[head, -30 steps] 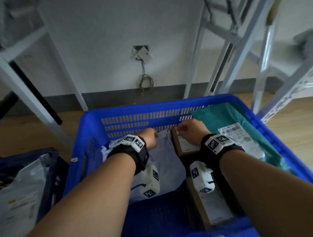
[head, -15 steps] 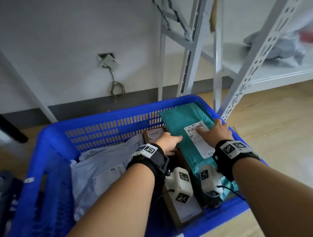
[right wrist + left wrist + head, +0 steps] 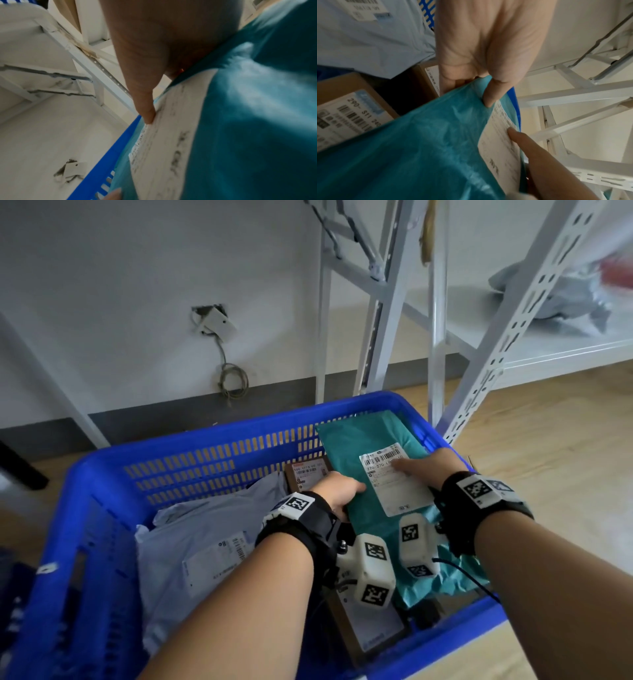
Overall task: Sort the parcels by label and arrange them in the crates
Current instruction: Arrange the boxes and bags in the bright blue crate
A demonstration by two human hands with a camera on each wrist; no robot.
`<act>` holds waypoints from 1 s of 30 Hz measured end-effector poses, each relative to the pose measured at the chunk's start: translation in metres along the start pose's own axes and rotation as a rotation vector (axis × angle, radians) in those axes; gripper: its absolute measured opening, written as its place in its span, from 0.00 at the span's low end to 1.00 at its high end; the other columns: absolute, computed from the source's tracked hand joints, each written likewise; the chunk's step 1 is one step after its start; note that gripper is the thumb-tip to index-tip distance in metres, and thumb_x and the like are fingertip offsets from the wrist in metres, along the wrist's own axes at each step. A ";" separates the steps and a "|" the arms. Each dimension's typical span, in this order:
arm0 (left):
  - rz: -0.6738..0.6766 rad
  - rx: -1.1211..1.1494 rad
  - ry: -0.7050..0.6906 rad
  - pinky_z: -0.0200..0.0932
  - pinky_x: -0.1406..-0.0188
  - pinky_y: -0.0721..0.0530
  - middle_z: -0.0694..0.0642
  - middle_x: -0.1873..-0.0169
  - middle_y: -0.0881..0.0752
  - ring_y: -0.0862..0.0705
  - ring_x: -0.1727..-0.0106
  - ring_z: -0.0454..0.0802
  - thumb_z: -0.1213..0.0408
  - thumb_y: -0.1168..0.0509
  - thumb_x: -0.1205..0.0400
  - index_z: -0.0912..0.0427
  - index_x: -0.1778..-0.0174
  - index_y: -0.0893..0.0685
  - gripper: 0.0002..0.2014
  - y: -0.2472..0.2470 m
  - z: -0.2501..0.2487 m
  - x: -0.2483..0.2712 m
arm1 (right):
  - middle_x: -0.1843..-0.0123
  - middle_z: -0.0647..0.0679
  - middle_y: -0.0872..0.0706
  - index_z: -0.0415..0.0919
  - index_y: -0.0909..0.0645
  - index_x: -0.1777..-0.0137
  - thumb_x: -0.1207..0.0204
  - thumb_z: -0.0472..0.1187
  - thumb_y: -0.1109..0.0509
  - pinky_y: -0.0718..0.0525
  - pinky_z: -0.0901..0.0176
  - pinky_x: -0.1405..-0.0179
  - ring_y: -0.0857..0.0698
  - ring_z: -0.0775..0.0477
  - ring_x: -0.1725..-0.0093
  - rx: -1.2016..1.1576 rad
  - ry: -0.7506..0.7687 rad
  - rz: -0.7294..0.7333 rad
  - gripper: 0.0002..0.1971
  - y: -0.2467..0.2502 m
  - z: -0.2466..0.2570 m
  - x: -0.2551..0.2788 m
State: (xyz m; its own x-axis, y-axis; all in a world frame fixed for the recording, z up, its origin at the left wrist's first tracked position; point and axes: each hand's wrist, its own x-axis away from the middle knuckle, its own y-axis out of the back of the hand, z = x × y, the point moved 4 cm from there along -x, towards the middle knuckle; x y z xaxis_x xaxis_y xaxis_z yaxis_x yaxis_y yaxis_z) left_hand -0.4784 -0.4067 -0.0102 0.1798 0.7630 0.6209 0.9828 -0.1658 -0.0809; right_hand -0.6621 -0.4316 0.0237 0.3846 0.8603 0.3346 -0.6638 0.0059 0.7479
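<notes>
A blue slatted crate (image 3: 102, 508) holds several parcels. Both hands hold a teal plastic mailer (image 3: 363, 440) with a white label (image 3: 394, 484), tilted up at the crate's right side. My left hand (image 3: 337, 491) pinches its left edge, thumb (image 3: 488, 100) on top and fingers beneath. My right hand (image 3: 424, 470) grips the right edge, thumb (image 3: 147, 112) pressed on the label (image 3: 171, 135). A grey mailer (image 3: 205, 535) lies at the left. A labelled brown box (image 3: 308, 474) sits behind the left hand, and another (image 3: 342, 94) lies below the teal mailer (image 3: 428, 148).
A white metal rack (image 3: 496, 354) stands close behind the crate on the right, with a grey bag (image 3: 555, 296) on its shelf. A loose wall socket with cable (image 3: 219, 320) hangs on the wall behind. Wooden floor (image 3: 548, 474) lies to the right.
Both hands left the grey mailer and brown box, moved right and took hold of the teal mailer, which has risen slightly. The head view swung right.
</notes>
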 end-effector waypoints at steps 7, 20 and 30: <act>-0.001 0.189 -0.166 0.57 0.44 0.14 0.67 0.44 0.12 0.12 0.48 0.62 0.76 0.36 0.20 0.70 0.37 0.18 0.15 0.011 -0.028 0.012 | 0.56 0.42 0.09 0.35 0.18 0.43 0.45 0.53 0.15 0.10 0.50 0.57 0.09 0.42 0.59 -0.381 0.026 0.035 0.33 0.024 0.028 -0.004; -0.175 0.187 -0.392 0.57 0.43 0.15 0.62 0.37 0.15 0.14 0.42 0.60 0.78 0.36 0.19 0.60 0.28 0.28 0.23 0.141 -0.048 0.071 | 0.48 0.41 0.09 0.39 0.16 0.45 0.22 0.38 0.30 0.10 0.51 0.51 0.10 0.42 0.50 -0.722 0.297 0.610 0.08 -0.058 0.135 0.081; -0.428 -0.682 -0.144 0.59 0.36 0.19 0.64 0.39 0.15 0.16 0.38 0.63 0.77 0.29 0.26 0.63 0.35 0.23 0.22 0.258 -0.045 0.086 | 0.36 0.39 0.15 0.44 0.24 0.31 0.21 0.49 0.31 0.13 0.49 0.52 0.13 0.43 0.51 -0.827 0.041 0.757 0.21 -0.138 0.134 0.088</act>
State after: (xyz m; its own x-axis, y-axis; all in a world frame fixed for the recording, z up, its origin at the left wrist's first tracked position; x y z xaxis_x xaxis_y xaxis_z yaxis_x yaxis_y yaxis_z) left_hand -0.2109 -0.4121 0.0569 -0.1563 0.9116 0.3801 0.7348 -0.1498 0.6615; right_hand -0.4508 -0.4245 0.0268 -0.3098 0.8017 0.5112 -0.9453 -0.2020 -0.2561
